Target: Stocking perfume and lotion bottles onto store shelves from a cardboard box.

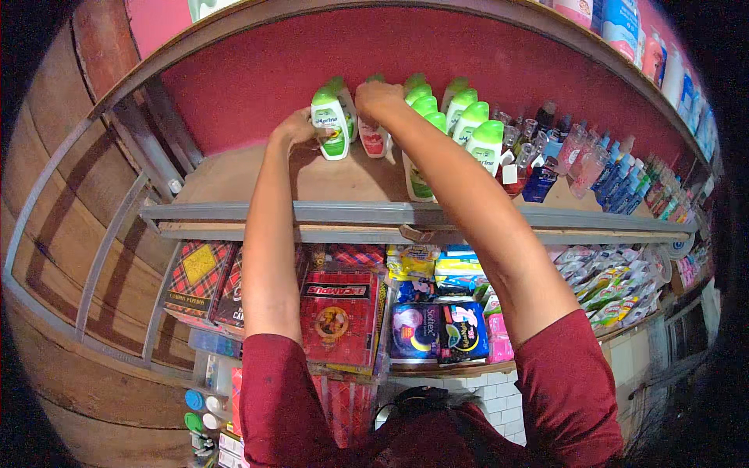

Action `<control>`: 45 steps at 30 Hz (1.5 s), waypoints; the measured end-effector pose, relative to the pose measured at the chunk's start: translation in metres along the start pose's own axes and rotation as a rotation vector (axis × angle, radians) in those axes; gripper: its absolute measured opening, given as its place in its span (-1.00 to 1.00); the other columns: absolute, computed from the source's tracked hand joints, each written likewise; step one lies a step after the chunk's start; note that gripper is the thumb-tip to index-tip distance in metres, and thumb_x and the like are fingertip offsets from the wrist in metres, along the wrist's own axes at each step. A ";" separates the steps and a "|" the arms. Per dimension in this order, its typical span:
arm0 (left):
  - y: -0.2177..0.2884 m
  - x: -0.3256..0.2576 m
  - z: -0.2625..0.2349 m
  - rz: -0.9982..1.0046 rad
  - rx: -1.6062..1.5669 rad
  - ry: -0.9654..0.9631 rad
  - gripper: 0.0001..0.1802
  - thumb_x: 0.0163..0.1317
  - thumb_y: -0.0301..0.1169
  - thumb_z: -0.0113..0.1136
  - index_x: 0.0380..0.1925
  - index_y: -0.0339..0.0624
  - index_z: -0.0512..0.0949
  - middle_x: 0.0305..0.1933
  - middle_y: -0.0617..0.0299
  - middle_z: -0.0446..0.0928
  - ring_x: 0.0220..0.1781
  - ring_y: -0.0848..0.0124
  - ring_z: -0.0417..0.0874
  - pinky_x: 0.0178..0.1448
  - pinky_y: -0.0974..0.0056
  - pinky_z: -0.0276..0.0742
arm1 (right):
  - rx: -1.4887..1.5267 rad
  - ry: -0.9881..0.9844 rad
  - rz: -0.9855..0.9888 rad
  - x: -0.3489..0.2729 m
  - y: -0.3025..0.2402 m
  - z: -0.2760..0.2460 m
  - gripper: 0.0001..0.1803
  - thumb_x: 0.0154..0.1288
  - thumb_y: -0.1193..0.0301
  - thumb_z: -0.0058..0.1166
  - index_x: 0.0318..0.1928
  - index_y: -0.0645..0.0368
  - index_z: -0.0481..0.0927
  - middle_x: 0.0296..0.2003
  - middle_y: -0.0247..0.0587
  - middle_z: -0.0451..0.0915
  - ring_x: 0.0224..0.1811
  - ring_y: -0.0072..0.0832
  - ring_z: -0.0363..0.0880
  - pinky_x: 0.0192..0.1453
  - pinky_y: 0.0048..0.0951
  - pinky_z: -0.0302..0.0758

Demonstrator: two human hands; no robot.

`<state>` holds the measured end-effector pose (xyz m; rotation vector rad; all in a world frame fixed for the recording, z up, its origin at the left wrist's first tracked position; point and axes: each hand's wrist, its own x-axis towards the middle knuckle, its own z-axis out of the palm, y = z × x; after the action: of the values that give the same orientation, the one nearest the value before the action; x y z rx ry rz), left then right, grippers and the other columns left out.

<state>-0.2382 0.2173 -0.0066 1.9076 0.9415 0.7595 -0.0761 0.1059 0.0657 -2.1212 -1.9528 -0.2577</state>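
Observation:
On the upper shelf, my left hand (293, 131) is closed on the left side of a white lotion bottle (331, 134) with a green cap and green label. A second green-capped bottle (344, 95) shows partly behind it. Just to the right, my right hand (380, 101) grips the top of a white bottle with a red label (375, 143); its fingers cover most of the cap. Both front bottles stand upright. Beyond my right forearm are rows of similar green-capped lotion bottles (487, 140), some partly hidden by the arm.
Small perfume bottles (573, 148) crowd the shelf's right side. A metal rail (343, 211) edges the shelf front. Below lie red patterned boxes (337, 320), sanitary pad packs (462, 331) and hanging sachets (616, 288). Another shelf (437, 12) with bottles curves overhead.

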 end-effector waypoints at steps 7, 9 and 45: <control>0.001 -0.003 0.002 0.031 0.043 -0.113 -0.48 -0.05 -0.53 0.39 -0.01 -0.18 0.49 -0.03 0.19 0.58 -0.02 0.37 0.58 0.09 0.24 0.48 | -0.105 -0.062 0.039 0.005 -0.004 0.016 -0.64 0.12 0.35 0.10 -0.02 0.05 0.60 0.04 -0.18 0.55 0.11 -0.26 0.51 0.10 -0.14 0.37; 0.003 -0.006 0.003 0.028 0.078 -0.097 -0.48 -0.04 -0.54 0.39 0.00 -0.18 0.49 -0.03 0.17 0.58 -0.01 0.36 0.58 0.09 0.24 0.48 | -0.084 -0.077 0.052 0.007 -0.004 0.019 -0.64 0.15 0.34 0.08 0.00 0.04 0.59 0.05 -0.20 0.54 0.12 -0.26 0.50 0.12 -0.12 0.34; -0.024 0.001 -0.022 -0.039 0.664 0.276 -0.15 -0.27 -0.49 0.50 0.12 -0.35 0.32 0.07 -0.03 0.48 0.07 0.24 0.51 0.14 0.19 0.45 | -0.049 0.166 -0.141 -0.034 -0.015 -0.014 -0.63 0.06 0.41 0.11 -0.05 0.17 0.59 0.05 0.03 0.48 0.15 -0.08 0.40 0.09 -0.20 0.47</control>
<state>-0.2630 0.2355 -0.0171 2.3705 1.5421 0.7567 -0.0933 0.0703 0.0697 -1.9241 -2.0181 -0.4962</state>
